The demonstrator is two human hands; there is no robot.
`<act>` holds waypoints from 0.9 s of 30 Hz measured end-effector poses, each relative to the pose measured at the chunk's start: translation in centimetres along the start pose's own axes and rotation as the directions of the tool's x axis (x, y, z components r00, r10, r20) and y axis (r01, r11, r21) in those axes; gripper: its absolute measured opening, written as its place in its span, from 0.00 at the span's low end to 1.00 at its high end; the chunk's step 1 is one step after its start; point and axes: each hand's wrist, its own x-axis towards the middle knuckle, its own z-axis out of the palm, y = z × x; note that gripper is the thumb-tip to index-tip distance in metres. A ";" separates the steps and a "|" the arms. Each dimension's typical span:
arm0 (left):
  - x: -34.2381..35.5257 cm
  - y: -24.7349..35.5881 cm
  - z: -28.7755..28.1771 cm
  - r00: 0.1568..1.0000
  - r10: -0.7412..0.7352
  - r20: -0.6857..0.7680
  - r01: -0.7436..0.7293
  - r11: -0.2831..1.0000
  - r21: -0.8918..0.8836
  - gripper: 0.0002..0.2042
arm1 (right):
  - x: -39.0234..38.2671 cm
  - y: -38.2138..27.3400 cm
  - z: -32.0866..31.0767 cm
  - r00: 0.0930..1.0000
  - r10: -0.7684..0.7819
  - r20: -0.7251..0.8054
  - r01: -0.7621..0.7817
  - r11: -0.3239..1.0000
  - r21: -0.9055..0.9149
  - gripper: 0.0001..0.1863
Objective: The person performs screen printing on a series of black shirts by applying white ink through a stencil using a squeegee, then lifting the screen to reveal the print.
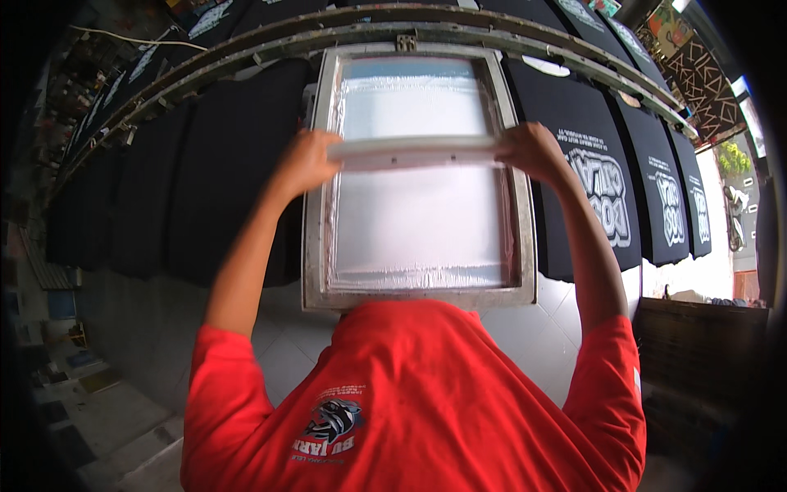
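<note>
Both my hands grip a long squeegee (414, 152) that lies crosswise over a screen printing frame (316, 238). My left hand (313, 162) is closed round its left end, and my right hand (533, 152) round its right end. White ink smears cover the mesh (418, 225) above and below the squeegee, with thicker streaks near the top and bottom edges. The squeegee and hands are slightly blurred. Under the frame, whatever the screen rests on is hidden.
Plain black T-shirts (234, 164) lie to the left of the frame. On the right, black T-shirts (566, 197) carry white prints. A metal rail (406, 37) with a hinge clamp runs behind the frame, and more black shirts lie beyond it. Light floor tiles (283, 344) show below.
</note>
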 end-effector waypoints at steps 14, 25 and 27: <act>6.8 -7.3 7.6 1.000 0.003 0.021 -0.003 1.000 0.028 0.21 | 4.9 3.5 6.6 0.991 -0.002 -0.132 -0.008 0.997 -0.077 0.14; 17.4 -10.1 5.8 0.997 -0.043 -0.062 0.047 0.996 0.070 0.19 | 15.6 6.7 6.2 0.968 0.114 -0.225 -0.127 0.991 -0.045 0.11; 15.7 -10.2 6.1 0.998 -0.037 -0.059 0.043 0.994 0.099 0.20 | 14.6 6.1 6.6 0.979 0.134 -0.155 -0.143 0.988 -0.049 0.11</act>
